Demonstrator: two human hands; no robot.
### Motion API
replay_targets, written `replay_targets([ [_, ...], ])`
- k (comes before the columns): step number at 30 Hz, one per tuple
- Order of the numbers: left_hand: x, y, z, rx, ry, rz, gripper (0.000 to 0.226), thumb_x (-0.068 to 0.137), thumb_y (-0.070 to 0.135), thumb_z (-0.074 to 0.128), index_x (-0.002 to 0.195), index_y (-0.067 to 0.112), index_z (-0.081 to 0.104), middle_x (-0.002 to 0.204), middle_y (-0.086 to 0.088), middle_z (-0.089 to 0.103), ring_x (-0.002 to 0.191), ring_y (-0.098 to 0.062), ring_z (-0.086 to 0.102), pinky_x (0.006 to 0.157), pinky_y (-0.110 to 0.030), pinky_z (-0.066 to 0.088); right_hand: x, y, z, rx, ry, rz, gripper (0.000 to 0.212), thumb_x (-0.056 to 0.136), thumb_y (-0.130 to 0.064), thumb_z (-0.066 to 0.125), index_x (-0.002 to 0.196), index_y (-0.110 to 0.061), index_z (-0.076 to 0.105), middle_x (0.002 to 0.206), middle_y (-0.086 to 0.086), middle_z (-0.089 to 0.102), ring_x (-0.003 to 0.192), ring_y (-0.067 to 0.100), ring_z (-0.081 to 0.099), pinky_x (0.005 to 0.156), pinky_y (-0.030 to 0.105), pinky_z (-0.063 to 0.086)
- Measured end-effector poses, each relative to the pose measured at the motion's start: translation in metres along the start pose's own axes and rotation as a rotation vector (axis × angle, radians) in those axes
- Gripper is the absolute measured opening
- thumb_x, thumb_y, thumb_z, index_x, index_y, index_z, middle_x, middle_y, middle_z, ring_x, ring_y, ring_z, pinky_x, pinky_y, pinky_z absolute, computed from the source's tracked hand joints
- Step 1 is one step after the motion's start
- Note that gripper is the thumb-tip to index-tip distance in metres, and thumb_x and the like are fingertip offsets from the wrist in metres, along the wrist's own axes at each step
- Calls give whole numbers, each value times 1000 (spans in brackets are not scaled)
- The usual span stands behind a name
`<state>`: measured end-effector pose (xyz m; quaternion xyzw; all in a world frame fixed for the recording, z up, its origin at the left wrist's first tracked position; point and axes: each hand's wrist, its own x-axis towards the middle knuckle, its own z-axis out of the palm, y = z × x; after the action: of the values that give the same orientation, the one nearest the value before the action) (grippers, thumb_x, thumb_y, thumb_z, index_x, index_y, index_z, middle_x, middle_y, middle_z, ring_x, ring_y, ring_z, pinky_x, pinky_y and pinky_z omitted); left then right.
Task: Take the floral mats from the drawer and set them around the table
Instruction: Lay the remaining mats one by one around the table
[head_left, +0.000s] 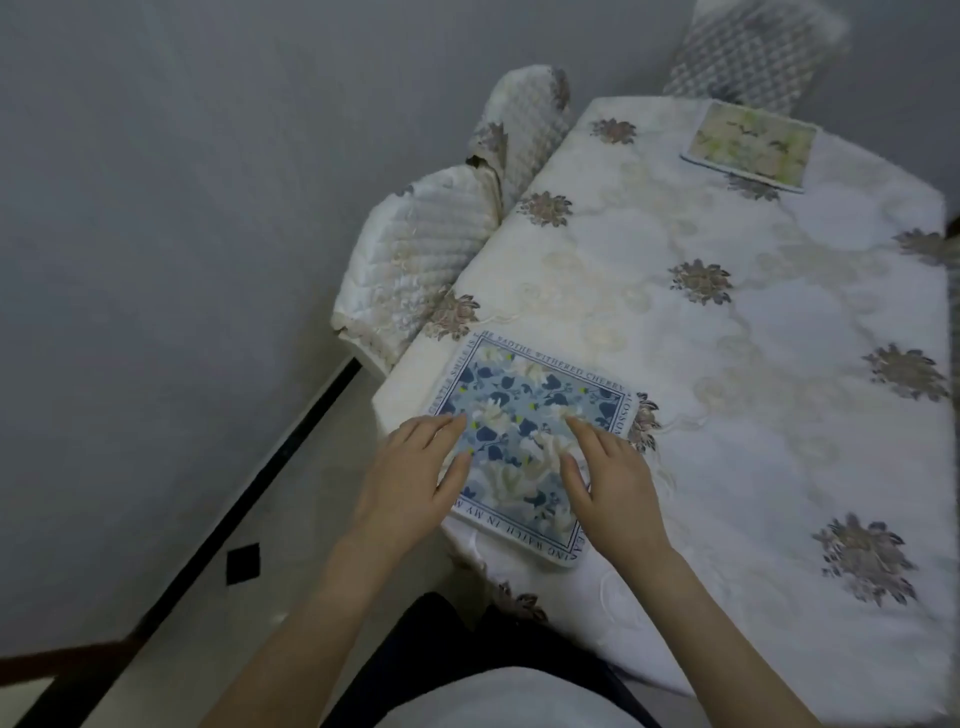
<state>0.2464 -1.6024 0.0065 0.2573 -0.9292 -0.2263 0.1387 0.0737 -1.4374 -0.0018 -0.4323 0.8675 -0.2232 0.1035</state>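
Note:
A blue and white floral mat (524, 410) with a border of printed words lies flat on the near left corner of the table (779, 441), which is covered by a cream embroidered cloth. My left hand (415, 473) rests on the mat's left edge with straight fingers. My right hand (608, 478) lies flat on the mat's right half, fingers extended. A second, greenish floral mat (750, 145) sits at the table's far end. No drawer is in view.
Two chairs with quilted cream covers (431, 249) stand against the table's left side, close to the grey wall. Another quilted chair back (748, 52) rises beyond the far end. A dark skirting strip (249, 483) runs along the floor at left.

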Motion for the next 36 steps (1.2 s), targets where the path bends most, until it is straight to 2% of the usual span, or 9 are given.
replay_targets([
  [7,68,-42,26,62,-272,86,55,95,43,34,141,15,44,140,-2,49,128,-21,43,101,-37,41,19,10,30,15,-30,295,47,98,-27,43,144,-16,40,143,4,46,128,24,44,103,38,39],
  [12,99,-70,45,88,-504,-60,58,96,31,46,149,19,25,155,-6,22,138,-23,25,106,-35,34,24,18,52,35,-165,580,53,96,-29,42,147,-19,31,152,16,30,132,34,38,100,44,42],
  [14,107,-79,51,134,-563,-140,64,95,31,47,150,16,19,155,-11,16,137,-29,23,105,-38,33,24,21,61,54,-218,667,58,93,-32,46,147,-23,27,148,20,30,125,39,43,94,47,46],
  [18,111,-92,62,134,-634,-218,68,94,31,47,150,14,13,148,-19,23,129,-35,30,101,-41,37,24,20,76,112,-206,774,57,92,-33,47,145,-27,29,123,16,45,103,37,52,82,43,50],
  [24,107,-99,66,65,-564,-183,62,91,27,50,147,15,26,142,-17,32,123,-33,36,100,-38,37,29,17,82,175,-157,819,61,90,-28,50,146,-30,28,124,17,43,95,36,55,70,34,47],
  [28,106,-105,58,-203,-429,-223,56,84,13,60,137,16,45,131,-10,42,121,-26,40,96,-31,36,29,10,79,183,-92,809,60,87,-21,53,144,-26,34,121,14,45,95,31,55,67,30,42],
  [31,113,-109,49,-469,-338,-374,45,79,1,65,120,17,55,112,-3,55,108,-21,54,77,-16,43,23,10,77,169,39,776,51,86,-12,56,136,-17,48,116,11,54,94,27,52,71,31,43],
  [34,124,-117,44,-685,-436,-442,42,78,-4,67,112,19,57,98,5,61,100,-21,59,62,-8,44,17,11,74,259,136,801,51,84,-9,63,133,-18,53,127,10,54,107,28,53,80,31,44],
  [36,128,-123,42,-759,-583,-451,53,76,-4,68,120,23,56,116,2,58,112,-20,51,77,-19,48,17,10,68,438,168,881,59,78,-3,66,132,-22,53,128,9,52,106,26,55,80,32,47],
])
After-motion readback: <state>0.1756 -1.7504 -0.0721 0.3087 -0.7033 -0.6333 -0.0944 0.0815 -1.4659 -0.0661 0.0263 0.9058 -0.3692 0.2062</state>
